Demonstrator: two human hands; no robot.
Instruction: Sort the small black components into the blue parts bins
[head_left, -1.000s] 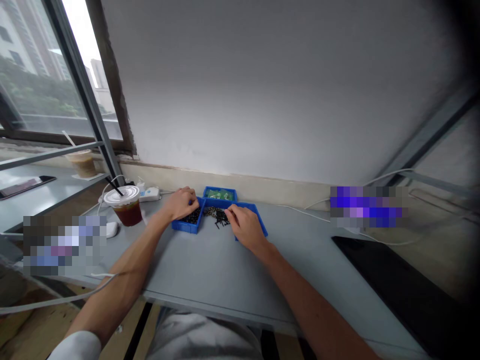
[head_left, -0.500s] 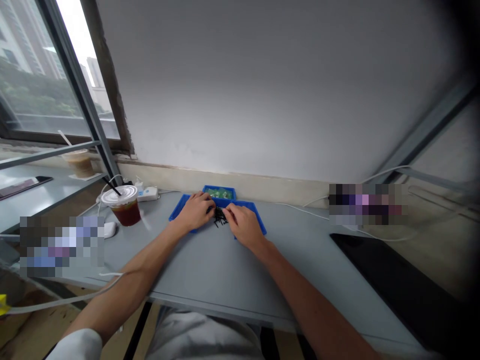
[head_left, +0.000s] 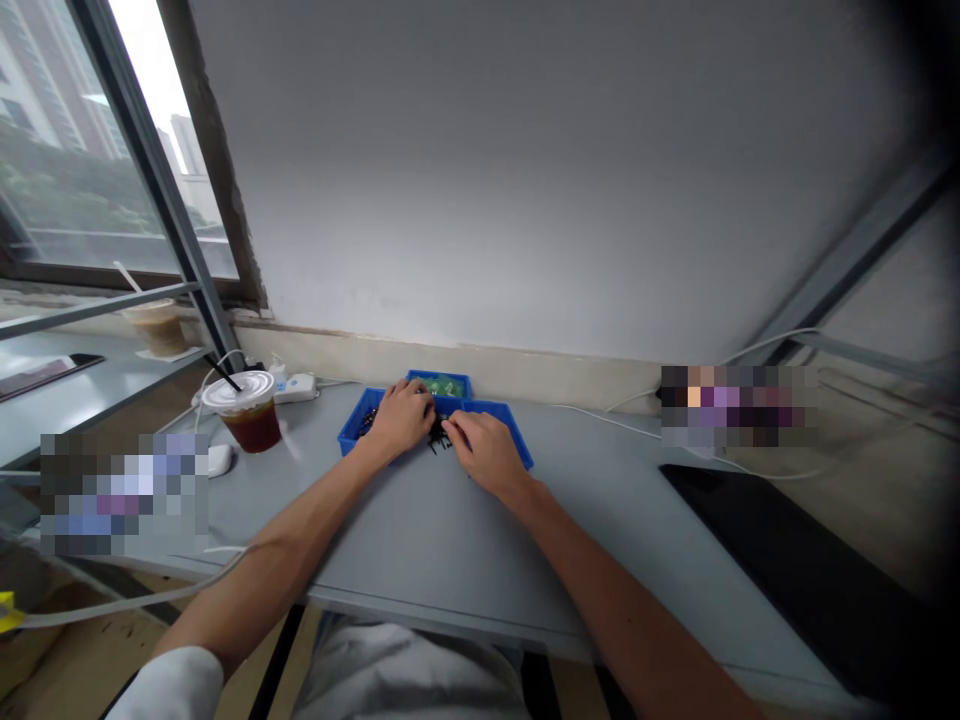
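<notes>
My left hand [head_left: 405, 418] reaches over the inner side of the left blue bin [head_left: 347, 442], its fingers curled down toward a small heap of thin black pieces [head_left: 439, 440]. Across from it, my right hand [head_left: 489, 450] has thumb and fingers pinched together beside the same heap, in front of the right blue bin [head_left: 519, 440]. Whatever either hand's fingertips hold is too small or hidden to make out. Dark small parts [head_left: 367, 420] show inside the left bin. Behind both hands stands a smaller blue bin [head_left: 466, 378] with green pieces in it.
At the left are a lidded cup of dark red drink [head_left: 252, 420], a white power strip [head_left: 300, 387] and a white rounded object [head_left: 218, 460]. A black flat panel [head_left: 780, 570] lies on the right of the grey table [head_left: 435, 560]. Cables run along the wall.
My left hand has shifted right and turned a little, uncovering more of the left bin and its dark parts. My right hand stays almost in place.
</notes>
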